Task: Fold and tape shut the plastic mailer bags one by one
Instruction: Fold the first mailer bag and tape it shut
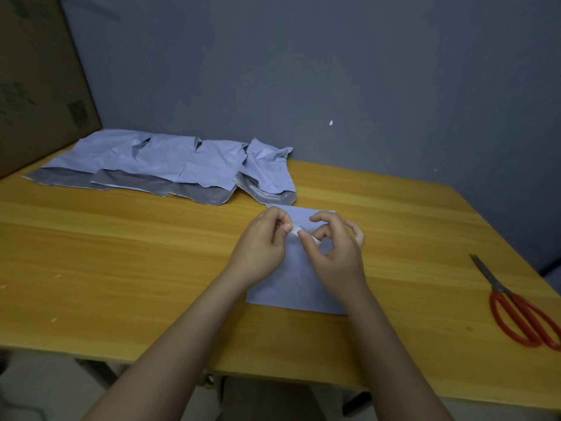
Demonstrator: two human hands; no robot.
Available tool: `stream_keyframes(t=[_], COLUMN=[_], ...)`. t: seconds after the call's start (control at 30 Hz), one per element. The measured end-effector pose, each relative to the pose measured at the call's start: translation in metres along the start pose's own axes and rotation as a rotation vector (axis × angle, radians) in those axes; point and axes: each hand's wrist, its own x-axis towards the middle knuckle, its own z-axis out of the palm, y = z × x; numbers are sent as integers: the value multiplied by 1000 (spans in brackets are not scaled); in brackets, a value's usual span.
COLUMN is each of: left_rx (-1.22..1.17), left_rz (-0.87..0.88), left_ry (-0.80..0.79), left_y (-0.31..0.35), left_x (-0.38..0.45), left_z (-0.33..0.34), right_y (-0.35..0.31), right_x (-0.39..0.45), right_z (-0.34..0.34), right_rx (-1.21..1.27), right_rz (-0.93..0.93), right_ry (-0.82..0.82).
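Both hands — left hand, right hand — pinch a small white tape piece above the flat pale-blue plastic mailer bag on the tabletop; the tape may stick to itself.

wooden table, mailer bags, scissors

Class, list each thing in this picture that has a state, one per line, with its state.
Mailer bag: flat on the table, under both hands.
Mailer pile: crumpled, overlapping, flaps open.
Scissors: shut, lying untouched.
Left hand: pinching a small white piece.
Right hand: pinching the same piece.
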Motion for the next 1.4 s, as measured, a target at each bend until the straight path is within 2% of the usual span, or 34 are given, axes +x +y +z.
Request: stream_keyframes(t=[0.17, 0.3, 0.53, 0.87, 1.2, 1.4], left_rx=[-35, -21, -4, -17, -120, -138], left_rz=[-59, -46, -26, -3, -277, -306], left_ry=[-13, -15, -16, -38, -32, -47], left_y=[0, -1, -2, -4, -14, -17], left_x=[1, -2, -6, -12, -16, -17], left_z=[-2, 0, 3, 1, -4, -10], right_y=[-8, -5, -9, -10, -18, -20], right_x=[2, 2, 0, 3, 0, 2], right_z=[-4, -3, 2, 7, 8, 11], right_rx=[202, 115, -94, -105, -204, -185], right_rz=[68, 38, 98, 169, 131, 162], right_ry=[-122, -103, -83, -118, -186, -247])
